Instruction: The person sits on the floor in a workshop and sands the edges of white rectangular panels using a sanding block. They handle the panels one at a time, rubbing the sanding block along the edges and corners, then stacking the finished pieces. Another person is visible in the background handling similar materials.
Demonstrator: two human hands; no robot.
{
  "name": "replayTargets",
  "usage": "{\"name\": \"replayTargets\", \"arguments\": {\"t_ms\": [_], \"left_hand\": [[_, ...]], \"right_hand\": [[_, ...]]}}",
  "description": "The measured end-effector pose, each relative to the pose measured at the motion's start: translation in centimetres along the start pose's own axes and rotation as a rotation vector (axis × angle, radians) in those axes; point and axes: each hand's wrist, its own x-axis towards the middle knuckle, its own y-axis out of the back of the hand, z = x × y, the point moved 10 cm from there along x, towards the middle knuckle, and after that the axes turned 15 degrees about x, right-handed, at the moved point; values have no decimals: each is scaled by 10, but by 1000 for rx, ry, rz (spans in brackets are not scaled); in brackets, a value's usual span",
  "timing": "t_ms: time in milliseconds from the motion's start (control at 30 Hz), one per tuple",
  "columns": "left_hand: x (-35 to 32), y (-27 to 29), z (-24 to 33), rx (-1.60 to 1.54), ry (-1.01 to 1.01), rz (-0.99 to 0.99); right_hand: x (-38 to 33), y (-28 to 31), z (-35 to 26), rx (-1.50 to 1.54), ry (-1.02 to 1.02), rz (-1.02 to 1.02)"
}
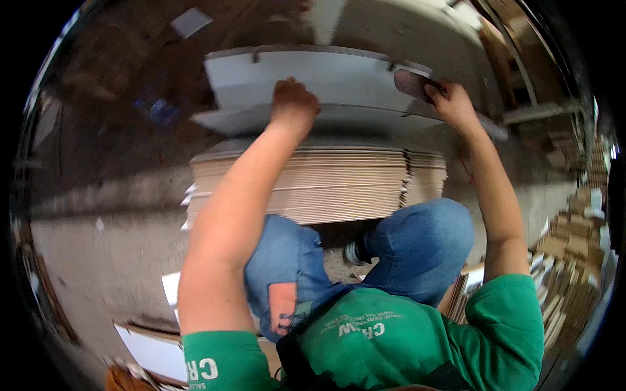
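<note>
My left hand [295,103] is over a white-faced cardboard sheet [248,78], its fingers curled in. Blur and the back of the hand hide whatever is between them. In my right hand [454,106] is a broad, flat, dark blade [411,83], gripped by its handle and held over the right end of the same sheet. A flap of the sheet slants up toward me. Nearer to me is a thick stack of flat cardboard [300,186], its brown edges facing my knees and a dark split running down its right part.
My bent knees [427,228] flank the near side of the stack. More cardboard pieces [561,260] lie piled at the right, and white-faced boards [147,348] lie at the lower left. A blue item [163,112] and a pale sheet [192,23] are on the floor.
</note>
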Motion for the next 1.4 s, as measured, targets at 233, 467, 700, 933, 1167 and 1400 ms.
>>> {"name": "replayTargets", "arguments": {"t_ms": [233,467,700,933,1167,1400], "left_hand": [[31,6,98,-301,-221,-88],[55,15,109,-189,-236,-119],[60,12,104,-183,-256,-106],[44,5,108,-535,-351,-145],[3,-129,-155,-1105,836,8],[-44,-195,-263,-907,1240,139]], "right_hand": [[-5,-6,44,-127,98,31],[16,-54,41,-175,111,-92],[-11,-52,-3,-211,179,-164],[-80,53,36,465,-78,-7],[-89,20,82,868,-343,252],[-75,-20,103,938,-325,214]]}}
